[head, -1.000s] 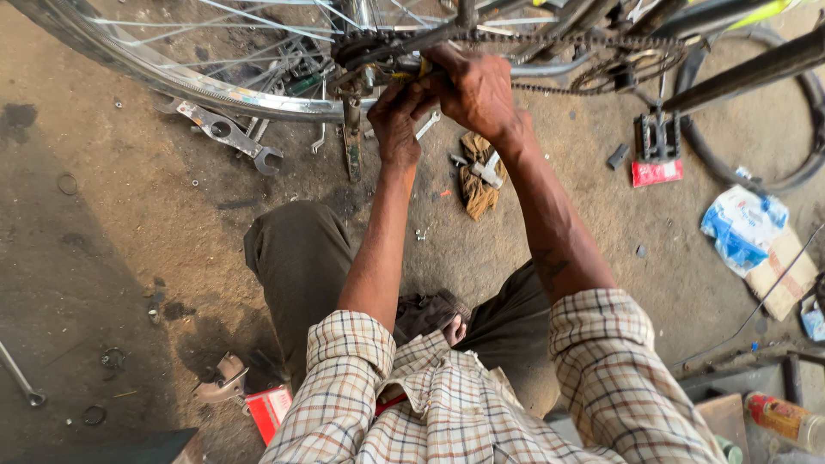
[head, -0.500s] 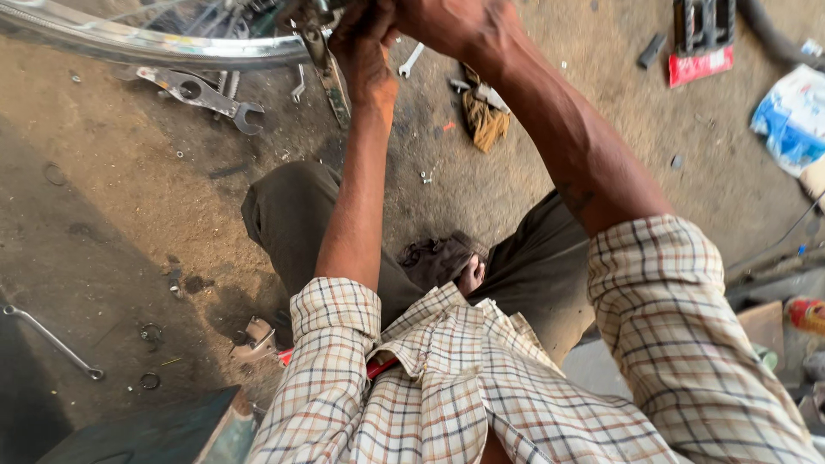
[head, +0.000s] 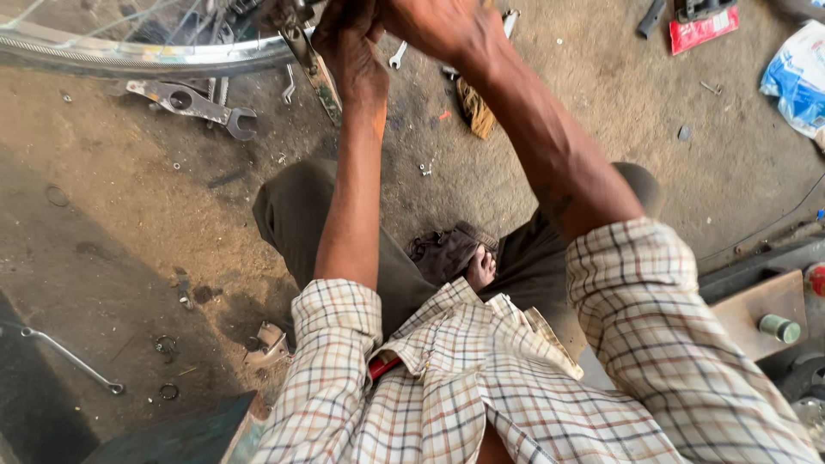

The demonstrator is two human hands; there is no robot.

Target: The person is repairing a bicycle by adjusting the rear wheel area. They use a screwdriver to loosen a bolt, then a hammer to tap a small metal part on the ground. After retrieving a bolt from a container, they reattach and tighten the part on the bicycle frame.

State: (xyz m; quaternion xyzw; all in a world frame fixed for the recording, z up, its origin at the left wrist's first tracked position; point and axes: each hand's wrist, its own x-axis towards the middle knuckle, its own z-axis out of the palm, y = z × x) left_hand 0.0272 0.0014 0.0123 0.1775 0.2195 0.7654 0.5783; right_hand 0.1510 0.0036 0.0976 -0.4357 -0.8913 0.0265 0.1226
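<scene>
Up top, both hands (head: 404,34) clamped together at the wheel rim (head: 129,56) — spanners (head: 193,105), red packet (head: 703,27) scattered about.

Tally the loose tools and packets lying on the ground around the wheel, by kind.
Wrenches and spanners: 3, a large one under the wheel rim, a small one by the left hand, a long thin one at lower left.
Red packets: 1
Blue-and-white bags: 1
Total: 5
</scene>
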